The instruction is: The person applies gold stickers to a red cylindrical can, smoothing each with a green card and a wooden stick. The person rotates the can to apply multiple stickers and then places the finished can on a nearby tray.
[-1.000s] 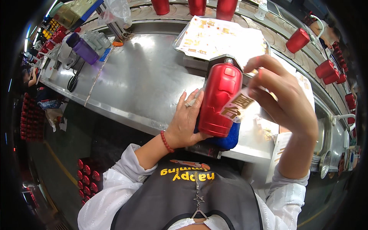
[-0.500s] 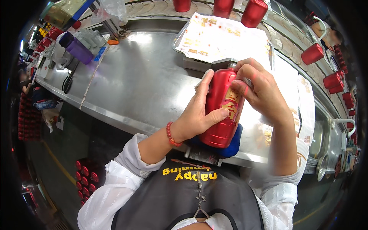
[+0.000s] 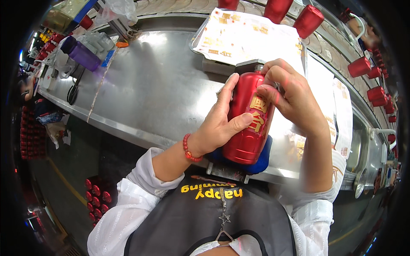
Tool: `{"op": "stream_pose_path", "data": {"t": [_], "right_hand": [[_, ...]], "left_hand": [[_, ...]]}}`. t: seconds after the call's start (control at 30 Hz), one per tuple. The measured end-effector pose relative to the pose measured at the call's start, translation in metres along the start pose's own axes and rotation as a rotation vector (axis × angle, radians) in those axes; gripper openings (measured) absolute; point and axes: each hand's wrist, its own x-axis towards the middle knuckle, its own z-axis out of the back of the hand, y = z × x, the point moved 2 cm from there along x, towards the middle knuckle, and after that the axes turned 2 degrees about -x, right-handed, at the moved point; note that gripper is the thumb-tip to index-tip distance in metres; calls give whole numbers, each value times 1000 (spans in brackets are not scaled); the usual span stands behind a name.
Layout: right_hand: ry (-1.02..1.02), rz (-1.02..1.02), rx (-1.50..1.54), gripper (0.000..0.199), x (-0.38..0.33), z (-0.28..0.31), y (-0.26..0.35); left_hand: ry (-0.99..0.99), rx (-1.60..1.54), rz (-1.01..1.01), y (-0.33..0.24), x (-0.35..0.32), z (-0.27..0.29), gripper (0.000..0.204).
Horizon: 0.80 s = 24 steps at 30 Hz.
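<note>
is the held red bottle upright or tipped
Tipped: the red bottle shows its long side to the downward-looking camera, neck pointing away.

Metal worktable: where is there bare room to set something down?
The broad bare patch of the metal worktable lies between the pale cord and the left hand. It is crowded left of the cord's upper end, around the purple bottle, and rightward, where the red bottle, right hand and white sheet sit close together.

left grip (image 3: 215, 128) on red bottle (image 3: 242, 101) | right grip (image 3: 294, 98) at gold characters (image 3: 258, 103), apparently touching
</note>
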Motion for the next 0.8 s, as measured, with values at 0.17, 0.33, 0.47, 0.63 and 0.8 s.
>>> {"op": "stream_pose_path", "data": {"t": [0.17, 0.33, 0.47, 0.63, 0.8], "right_hand": [[10, 7, -20, 21, 1, 1, -1], [16, -3, -42, 22, 0, 1, -3], [78, 5, -87, 21, 1, 2, -4], [77, 11, -91, 23, 1, 3, -4], [79, 4, -78, 24, 2, 2, -3]], "left_hand": [[-28, 48, 0, 2, 1, -1, 95], [-18, 48, -4, -3, 2, -4, 96], [-14, 101, -24, -1, 1, -2, 95], [-11, -91, 73, -8, 4, -2, 92], [-24, -54, 44, -4, 3, -3, 97]]}}
